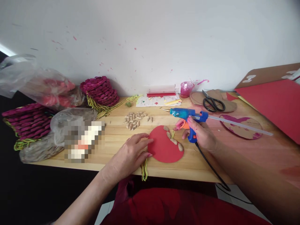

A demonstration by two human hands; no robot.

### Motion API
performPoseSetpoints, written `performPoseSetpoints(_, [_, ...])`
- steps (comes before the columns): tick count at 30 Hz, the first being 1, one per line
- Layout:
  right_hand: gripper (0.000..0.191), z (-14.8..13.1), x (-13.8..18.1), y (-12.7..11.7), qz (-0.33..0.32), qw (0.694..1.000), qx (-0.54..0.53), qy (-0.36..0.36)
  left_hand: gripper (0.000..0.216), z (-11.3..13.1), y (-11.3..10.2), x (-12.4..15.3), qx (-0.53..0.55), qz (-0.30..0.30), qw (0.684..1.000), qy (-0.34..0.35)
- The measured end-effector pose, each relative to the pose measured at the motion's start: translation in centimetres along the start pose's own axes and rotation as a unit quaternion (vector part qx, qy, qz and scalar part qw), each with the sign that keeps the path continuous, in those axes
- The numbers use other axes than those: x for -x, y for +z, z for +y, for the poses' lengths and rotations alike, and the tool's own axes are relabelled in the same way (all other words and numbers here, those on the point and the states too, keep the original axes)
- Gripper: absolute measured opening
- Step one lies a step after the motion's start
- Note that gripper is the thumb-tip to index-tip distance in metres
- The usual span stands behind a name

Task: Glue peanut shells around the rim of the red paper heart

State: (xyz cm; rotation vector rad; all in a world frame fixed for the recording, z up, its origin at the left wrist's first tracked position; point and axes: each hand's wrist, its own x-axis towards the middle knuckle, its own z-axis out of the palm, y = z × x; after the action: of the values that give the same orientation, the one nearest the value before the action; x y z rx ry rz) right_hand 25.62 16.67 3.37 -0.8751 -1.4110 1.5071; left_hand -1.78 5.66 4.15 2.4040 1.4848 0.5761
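In my right hand point(199, 132) is a blue hot glue gun point(185, 113), its metal nozzle pointing left and a finger at the orange trigger. A long clear glue stick point(239, 124) juts from its back. My left hand point(133, 151) grips the left edge of a red paper disc point(161, 147), thumb low and fingers above. Several tan, rough, peanut-like shells point(173, 141) lie in a curved row along the disc's right edge. Yellow-green yarn point(144, 170) hangs at the disc's lower left. Behind it is a pile of similar shells point(133, 119).
At left are plastic bags point(67, 120) and purple woven pieces point(100, 90). Black scissors point(213, 104) rest on cardboard at the back right, near a pink cup point(187, 89). A paint-marked cardboard oval point(243, 126) and red sheets point(276, 103) lie right. A black cord point(211, 167) crosses the table's front edge.
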Motion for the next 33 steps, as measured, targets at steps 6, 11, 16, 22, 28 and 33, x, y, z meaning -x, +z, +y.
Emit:
performPoseSetpoints(6, [0.046, 0.3, 0.1, -0.2, -0.038, 0.997, 0.071, 0.02, 0.048, 0.4, 0.8, -0.1, 0.005, -0.003, 1.0, 0.008])
performPoseSetpoints(11, [0.046, 0.6, 0.4, -0.7, -0.019, 0.995, 0.092, 0.017, 0.039, 0.4, 0.7, -0.3, 0.001, -0.003, 1.0, 0.007])
performPoseSetpoints(16, [0.044, 0.3, 0.5, -0.6, -0.065, 0.993, 0.095, 0.018, 0.038, -0.1, 0.8, -0.3, -0.005, 0.016, 1.0, 0.007])
performPoseSetpoints(22, [0.041, 0.2, 0.6, -0.5, -0.066, 0.994, 0.085, 0.024, 0.037, -0.4, 1.0, -0.3, 0.005, 0.035, 0.999, 0.01])
performPoseSetpoints(28, [0.039, 0.7, -0.1, -1.3, 0.025, 0.998, 0.063, 0.009, 0.019, -1.8, -0.2, -0.7, 0.027, 0.131, 0.991, 0.004])
performPoseSetpoints(33, [0.04, 0.1, -0.5, -1.1, 0.067, 0.997, 0.021, 0.037, 0.028, -3.0, -2.6, -1.2, -0.03, 0.189, 0.98, -0.061])
